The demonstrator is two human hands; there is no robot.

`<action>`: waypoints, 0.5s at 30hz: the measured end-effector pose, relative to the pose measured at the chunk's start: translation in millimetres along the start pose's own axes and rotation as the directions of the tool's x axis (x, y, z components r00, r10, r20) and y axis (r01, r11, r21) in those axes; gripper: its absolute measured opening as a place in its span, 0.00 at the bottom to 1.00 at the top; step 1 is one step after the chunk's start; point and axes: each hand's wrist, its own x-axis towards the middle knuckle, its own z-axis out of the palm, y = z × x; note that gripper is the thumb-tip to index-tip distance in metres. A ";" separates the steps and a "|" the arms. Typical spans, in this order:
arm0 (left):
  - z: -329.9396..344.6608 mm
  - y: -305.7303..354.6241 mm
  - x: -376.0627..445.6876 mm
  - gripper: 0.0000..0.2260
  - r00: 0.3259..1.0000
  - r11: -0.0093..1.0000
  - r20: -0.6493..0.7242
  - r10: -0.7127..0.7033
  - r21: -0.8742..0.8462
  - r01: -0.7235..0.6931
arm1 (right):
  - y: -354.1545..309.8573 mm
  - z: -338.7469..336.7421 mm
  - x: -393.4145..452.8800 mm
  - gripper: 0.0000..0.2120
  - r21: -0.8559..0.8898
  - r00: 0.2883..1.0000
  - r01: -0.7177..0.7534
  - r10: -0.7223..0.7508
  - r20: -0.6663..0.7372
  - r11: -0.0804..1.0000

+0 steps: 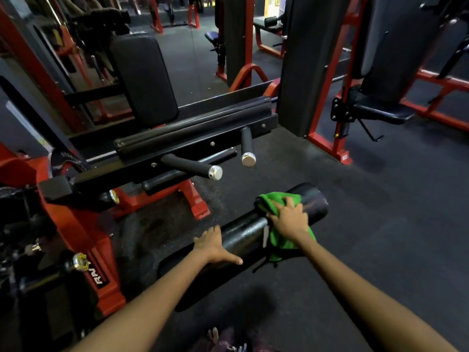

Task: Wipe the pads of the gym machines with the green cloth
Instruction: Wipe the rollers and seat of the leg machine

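While my right hand (289, 218) pressed the soft green cloth (278, 219) flat on the roller pad (241, 232), low in the middle, my left hand (215, 246) lay open, steadying it.

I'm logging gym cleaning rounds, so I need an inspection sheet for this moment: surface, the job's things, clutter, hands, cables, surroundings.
Surface: dark rubber floor, speckled and scuffed near the machine's feet.
Job's things: green cloth draped over the black roller pad; flat back pad and long bench pad stand untouched.
Clutter: nothing seen.
Hands: right hand presses the cloth onto the roller; left hand rests flat on the roller, fingers spread.
Cables: nothing seen clearly; a thin dark strap or cord hangs under the cloth.
Surroundings: red-framed machines, two chrome-capped grip handles, black weight-stack shrouds. Dim lighting.
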 end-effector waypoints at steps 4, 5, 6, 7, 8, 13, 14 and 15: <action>7.2 7.2 -11.9 0.59 0.998 0.999 -0.069 -0.003 0.051 0.007 | 24.3 -15.2 29.9 0.24 0.085 0.981 -0.192 0.190 0.035 0.978; 10.9 10.6 -15.7 0.58 0.996 0.997 -0.092 -0.005 0.073 0.012 | 21.9 -14.3 28.9 0.23 0.081 0.976 -0.216 0.215 0.020 0.973; 14.8 13.2 -19.2 0.58 0.992 0.995 -0.122 -0.009 0.096 0.021 | 13.8 -12.0 24.2 0.23 0.072 0.975 -0.223 0.224 -0.006 0.972; 18.4 16.4 -22.8 0.58 0.987 0.991 -0.158 -0.013 0.126 0.034 | 3.0 -8.3 15.8 0.23 0.060 0.976 -0.213 0.216 -0.039 0.975; 22.4 19.4 -25.7 0.58 0.982 0.986 -0.187 -0.022 0.158 0.052 | -9.5 -1.5 3.7 0.24 0.043 0.980 -0.185 0.188 -0.064 0.982; 41.2 28.8 -36.5 0.47 0.959 0.953 -0.281 -0.026 0.283 0.109 | -62.4 41.6 -68.0 0.28 -0.004 0.995 0.069 -0.070 -0.070 0.998; 43.3 29.1 -37.4 0.45 0.954 0.949 -0.299 -0.018 0.296 0.111 | -61.0 44.4 -73.6 0.28 -0.002 0.988 0.116 -0.116 -0.099 0.993; 44.5 29.1 -37.9 0.45 0.952 0.947 -0.307 -0.015 0.300 0.112 | -54.4 43.3 -72.2 0.27 -0.012 0.981 0.156 -0.156 -0.111 0.988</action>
